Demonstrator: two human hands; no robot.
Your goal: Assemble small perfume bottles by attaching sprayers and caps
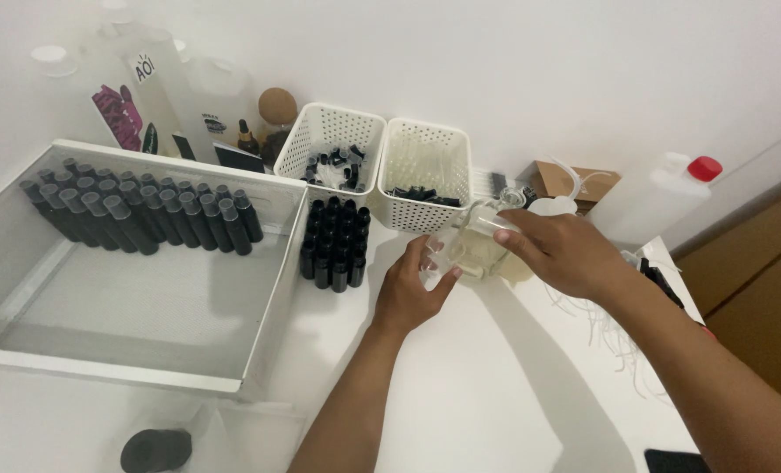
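Left hand [412,293] and right hand [565,250], each grip clamped on the clear jug [473,241] (black bottles [333,245] just beside, white baskets [381,162] behind)

The right hand [565,252] is covering the top of the clear glass vessel [471,250], so its mouth is staying unseen. Beside that vessel, whatever small clear thing the left hand [412,289] is pinching is blurring beyond telling.

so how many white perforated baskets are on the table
2. The left basket and the right basket stand side by side against the wall, behind the loose group of black bottles, beyond both hands. None other shows, though the jugs could hide more.
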